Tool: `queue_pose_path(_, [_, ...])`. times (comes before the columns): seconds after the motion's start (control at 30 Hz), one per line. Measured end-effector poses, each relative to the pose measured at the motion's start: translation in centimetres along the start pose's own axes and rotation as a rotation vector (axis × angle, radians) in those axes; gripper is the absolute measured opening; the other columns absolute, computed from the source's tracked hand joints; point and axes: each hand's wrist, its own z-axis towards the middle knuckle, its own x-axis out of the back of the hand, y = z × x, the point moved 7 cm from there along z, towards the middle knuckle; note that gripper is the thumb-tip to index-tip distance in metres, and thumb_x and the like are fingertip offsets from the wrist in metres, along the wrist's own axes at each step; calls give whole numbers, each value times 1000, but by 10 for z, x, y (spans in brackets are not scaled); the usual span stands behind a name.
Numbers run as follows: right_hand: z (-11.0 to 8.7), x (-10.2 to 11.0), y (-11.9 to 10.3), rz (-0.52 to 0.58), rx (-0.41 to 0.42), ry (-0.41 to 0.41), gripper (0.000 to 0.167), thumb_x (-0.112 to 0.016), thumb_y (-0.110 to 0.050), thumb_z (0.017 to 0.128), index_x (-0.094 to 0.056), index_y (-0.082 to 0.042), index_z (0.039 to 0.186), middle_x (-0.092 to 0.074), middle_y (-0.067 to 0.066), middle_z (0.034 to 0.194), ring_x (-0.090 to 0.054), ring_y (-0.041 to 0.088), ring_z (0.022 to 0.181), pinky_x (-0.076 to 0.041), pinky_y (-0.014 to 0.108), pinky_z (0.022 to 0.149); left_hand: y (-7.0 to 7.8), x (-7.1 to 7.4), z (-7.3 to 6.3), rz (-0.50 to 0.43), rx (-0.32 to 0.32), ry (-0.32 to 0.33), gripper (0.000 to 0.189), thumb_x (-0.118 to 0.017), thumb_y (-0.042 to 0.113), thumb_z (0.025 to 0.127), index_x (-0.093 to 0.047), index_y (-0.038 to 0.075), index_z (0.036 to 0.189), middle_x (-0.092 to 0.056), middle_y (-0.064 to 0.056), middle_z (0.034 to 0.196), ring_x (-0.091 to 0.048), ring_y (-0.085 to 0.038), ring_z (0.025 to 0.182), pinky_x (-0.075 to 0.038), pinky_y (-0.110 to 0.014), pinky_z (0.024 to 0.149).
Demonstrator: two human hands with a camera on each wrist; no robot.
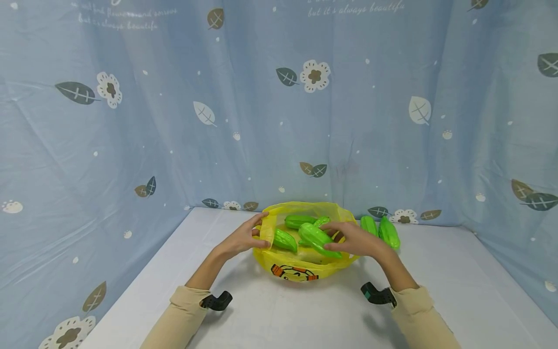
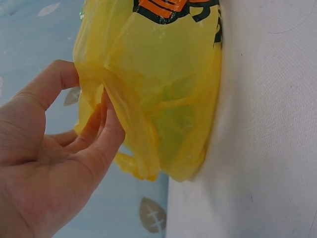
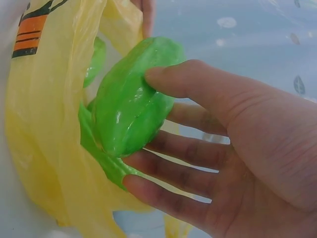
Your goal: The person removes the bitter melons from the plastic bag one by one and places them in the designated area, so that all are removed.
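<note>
A yellow plastic bag [image 1: 305,276] with a printed cartoon lies on the table, its mouth turned up. My left hand [image 1: 241,240] pinches the left edge of that bag; in the left wrist view, thumb and fingers [image 2: 106,134] are on either side of the thin plastic. Over the bag's mouth, my right hand [image 1: 353,237] grips a glossy green ribbed gourd [image 1: 316,238], with the thumb on top and fingers beneath in the right wrist view. Inside the bag are several more green gourds [image 1: 285,240], partly hidden by the held one.
Two further green gourds [image 1: 389,232] rest on the white table [image 1: 279,320] just right of the bag, behind my right hand. A blue patterned curtain [image 1: 261,121] hangs along the back and sides.
</note>
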Motion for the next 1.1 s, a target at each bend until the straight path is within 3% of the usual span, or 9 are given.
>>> queue_pose_path(0.6, [-22, 18, 7, 10, 1, 61, 58, -64, -35, 94, -50, -4, 141, -62, 20, 129, -67, 26, 102, -54, 25, 76, 1, -1, 2, -7, -5, 3, 96, -74, 15, 82, -16, 19, 158, -34, -16, 153, -57, -29, 120, -53, -36, 92])
queue_pose_path(0.83, [-30, 26, 14, 22, -52, 87, 57, -65, -37, 93, -51, -10, 142, -62, 15, 129, -66, 25, 104, -54, 26, 77, 1, -1, 2, 8, -6, 3, 96, -75, 16, 82, -17, 20, 158, -33, -17, 153, -56, -30, 121, -53, -37, 93])
queue_pose_path(1.1, [-35, 33, 17, -19, -57, 121, 57, -65, -37, 93, -52, -9, 141, -64, 16, 127, -67, 24, 103, -54, 27, 77, 1, -1, 1, 15, -3, 4, 96, -75, 18, 82, -16, 20, 158, -34, -17, 153, -57, -29, 121, -53, -37, 92])
